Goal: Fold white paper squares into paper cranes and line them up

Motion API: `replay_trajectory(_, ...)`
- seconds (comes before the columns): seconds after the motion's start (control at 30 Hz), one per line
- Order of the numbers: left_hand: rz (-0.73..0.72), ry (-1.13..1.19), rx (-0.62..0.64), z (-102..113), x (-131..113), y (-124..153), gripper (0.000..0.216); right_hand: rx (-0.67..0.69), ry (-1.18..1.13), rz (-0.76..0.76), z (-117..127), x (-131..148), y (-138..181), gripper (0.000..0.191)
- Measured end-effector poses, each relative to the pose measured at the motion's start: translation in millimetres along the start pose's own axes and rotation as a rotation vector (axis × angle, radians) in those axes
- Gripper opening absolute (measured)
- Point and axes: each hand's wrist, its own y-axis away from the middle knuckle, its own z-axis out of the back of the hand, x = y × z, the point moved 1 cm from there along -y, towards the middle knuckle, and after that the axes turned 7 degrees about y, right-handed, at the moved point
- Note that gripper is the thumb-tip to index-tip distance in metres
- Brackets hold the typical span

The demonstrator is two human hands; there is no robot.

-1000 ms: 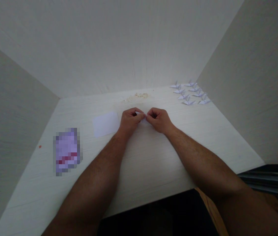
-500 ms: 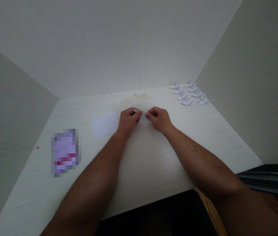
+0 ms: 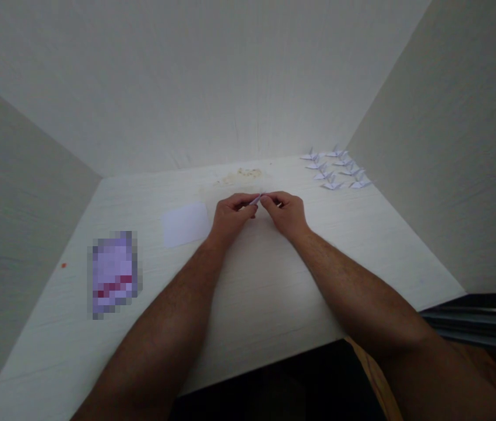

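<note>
My left hand (image 3: 230,215) and my right hand (image 3: 286,213) meet at the middle of a white table (image 3: 252,280). Both pinch a small folded piece of pale paper (image 3: 257,200) between their fingertips, just above the tabletop. Most of the paper is hidden by the fingers. A flat white sheet of paper (image 3: 185,224) lies on the table just left of my left hand.
Several small folded paper cranes (image 3: 334,168) stand in a cluster at the far right corner. A blurred purple pack (image 3: 114,273) lies at the left. A brownish stain (image 3: 243,174) marks the table's far edge. Walls close in the table on three sides.
My hands have drawn closer together and slightly away from me, and the paper between them looks narrower. Everything else on the table stays put.
</note>
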Motion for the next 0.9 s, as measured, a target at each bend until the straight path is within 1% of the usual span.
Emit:
replay_trajectory(0.1,-0.083,-0.049,0.053,0,-1,0,0.023,0.005,-0.026,-0.024,1,1,-1,0.026)
replay_trajectory(0.17,-0.106,-0.072,0.057,0,1,0,0.023,-0.002,-0.042,-0.036,0,0,-2,0.022)
replay_trajectory(0.2,-0.099,-0.080,0.037,0,3,-1,0.022,-0.012,-0.053,-0.045,-1,-1,-2,0.019)
replay_trajectory(0.27,-0.068,-0.079,-0.048,0,7,-3,0.021,-0.037,-0.087,-0.064,-2,-3,-3,0.015)
replay_trajectory(0.33,-0.042,-0.027,-0.142,1,10,-4,0.034,-0.048,-0.141,-0.081,-3,-5,-3,0.015)
replay_trajectory(0.4,-0.009,0.047,-0.175,1,10,-5,0.048,-0.026,-0.211,-0.095,-3,-6,-3,0.015)
replay_trajectory(0.43,0.019,0.063,-0.160,1,8,-5,0.048,-0.003,-0.240,-0.098,-4,-6,-2,0.015)
replay_trajectory(0.47,0.050,0.058,-0.135,1,7,-5,0.044,0.025,-0.261,-0.097,-4,-5,-2,0.017)
replay_trajectory(0.53,0.102,-0.012,-0.089,1,2,-3,0.030,0.076,-0.282,-0.081,-5,-4,-1,0.020)
replay_trajectory(0.63,0.102,-0.088,-0.108,2,-3,0,0.020,0.094,-0.271,-0.061,-5,-2,0,0.022)
replay_trajectory(0.73,0.104,-0.076,-0.114,3,-3,1,0.020,0.063,-0.265,-0.077,-5,-2,-1,0.016)
replay_trajectory(0.9,0.172,-0.009,-0.047,4,0,0,0.021,0.048,-0.303,-0.084,-5,-3,-1,0.012)
